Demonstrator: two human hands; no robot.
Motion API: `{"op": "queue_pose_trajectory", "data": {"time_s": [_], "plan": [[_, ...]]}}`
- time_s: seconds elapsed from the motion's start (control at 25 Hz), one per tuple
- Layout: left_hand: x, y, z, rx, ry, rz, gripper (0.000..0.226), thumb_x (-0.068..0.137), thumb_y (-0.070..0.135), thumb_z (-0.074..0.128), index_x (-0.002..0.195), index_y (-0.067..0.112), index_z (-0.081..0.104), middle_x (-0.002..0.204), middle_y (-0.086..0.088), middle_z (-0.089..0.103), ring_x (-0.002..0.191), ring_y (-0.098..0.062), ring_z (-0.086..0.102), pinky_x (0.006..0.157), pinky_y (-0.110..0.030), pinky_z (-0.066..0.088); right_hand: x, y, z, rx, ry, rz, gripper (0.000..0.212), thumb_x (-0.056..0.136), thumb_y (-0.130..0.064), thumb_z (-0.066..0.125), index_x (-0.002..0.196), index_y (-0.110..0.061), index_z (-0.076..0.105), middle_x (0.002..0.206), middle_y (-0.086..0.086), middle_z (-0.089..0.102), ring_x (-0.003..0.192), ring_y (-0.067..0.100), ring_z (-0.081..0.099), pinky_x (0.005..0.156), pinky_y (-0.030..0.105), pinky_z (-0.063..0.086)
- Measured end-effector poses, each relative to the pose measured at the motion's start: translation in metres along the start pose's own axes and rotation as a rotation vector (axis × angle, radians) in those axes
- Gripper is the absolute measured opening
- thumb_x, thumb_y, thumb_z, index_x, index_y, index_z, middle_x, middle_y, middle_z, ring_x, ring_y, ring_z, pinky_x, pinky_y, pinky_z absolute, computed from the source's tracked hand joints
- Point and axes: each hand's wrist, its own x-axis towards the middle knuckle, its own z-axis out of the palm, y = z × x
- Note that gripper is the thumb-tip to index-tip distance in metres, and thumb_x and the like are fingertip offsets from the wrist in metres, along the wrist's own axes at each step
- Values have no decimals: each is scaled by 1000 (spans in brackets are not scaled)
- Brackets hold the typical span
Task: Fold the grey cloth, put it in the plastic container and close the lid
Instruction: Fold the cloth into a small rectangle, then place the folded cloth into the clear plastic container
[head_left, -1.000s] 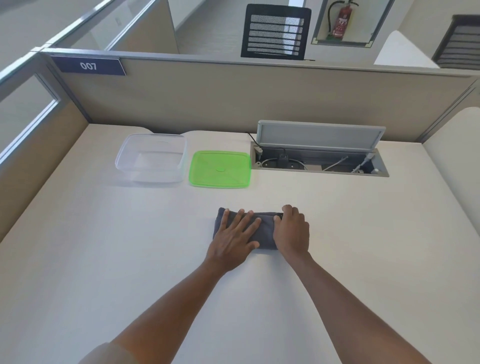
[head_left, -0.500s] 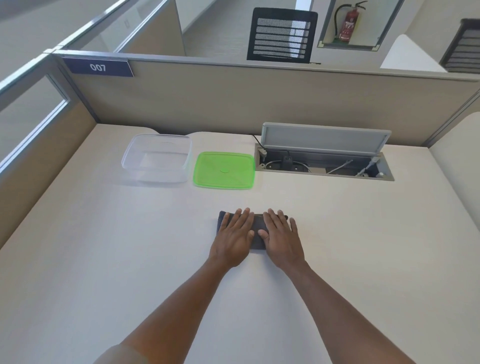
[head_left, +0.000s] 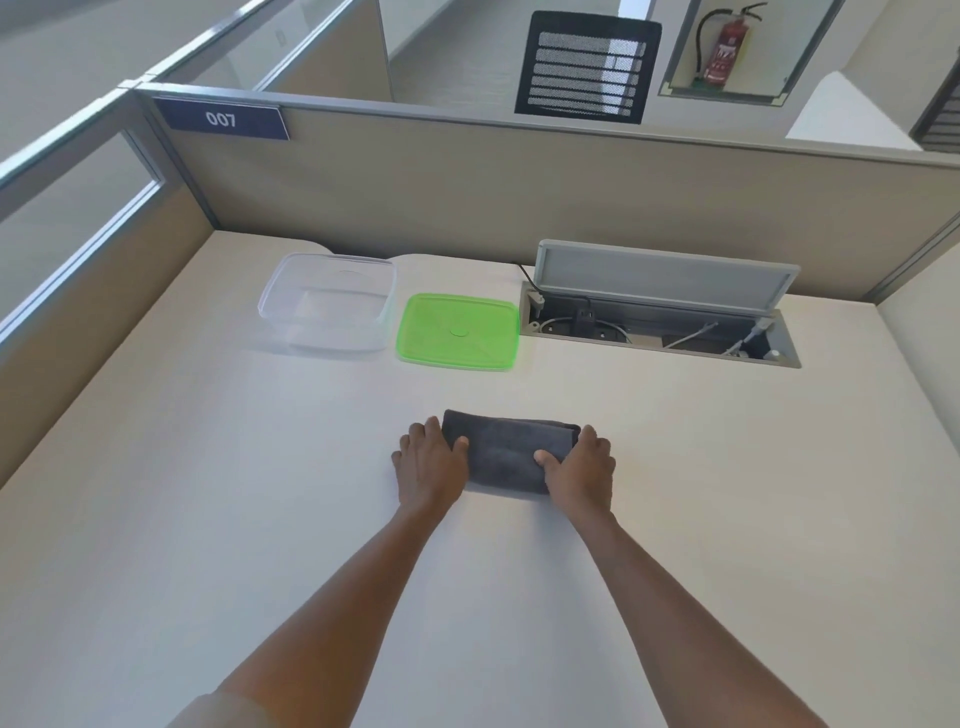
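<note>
We clamp the folded cloth (head_left: 511, 451) between left hand (head_left: 431, 467) and right hand (head_left: 579, 470), ready to lift toward the container (head_left: 327, 304) ahead-left.

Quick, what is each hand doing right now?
Left hand: grips the left end of the folded grey cloth.
Right hand: grips the cloth's right end.
</note>
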Motion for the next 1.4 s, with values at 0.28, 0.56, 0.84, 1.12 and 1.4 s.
{"op": "queue_pose_trajectory", "data": {"time_s": [0.28,0.56,0.84,1.12,1.4], "plan": [[18,-2,-10,-335,-209,-304,32,85,43,66,75,13,63,80,-4,63,88,-30,62,71,-32,46,16,-2,-12,140,-170,178,61,75,-36,81,119,-6,49,119,12,59,108,32,59,89,41,51],[17,-3,-18,-671,-336,-398,26,87,28,72,73,10,58,69,-1,54,61,-17,47,52,-25,31,26,10,-20,309,-290,223,48,67,-26,89,101,-4,62,107,13,68,99,31,65,86,43,57],[8,-7,-28,-803,-375,-383,13,94,25,64,85,16,66,90,-3,67,77,-17,60,63,-27,47,19,8,-27,594,-398,267,33,68,-8,87,94,-4,66,105,16,71,93,30,70,87,44,58],[14,-18,-47,-946,-427,-379,22,98,20,61,113,4,66,111,-14,69,94,-26,66,70,-38,59,9,-11,-31,676,-460,209,26,78,-14,81,99,-13,64,102,8,71,89,23,68,84,40,58],[38,-39,-77,-1012,-480,-348,27,99,16,59,120,-1,62,115,-20,66,102,-34,63,83,-47,56,-3,-46,-18,830,-536,256,44,82,-18,77,122,-12,61,101,4,70,88,21,65,80,40,53]]}}
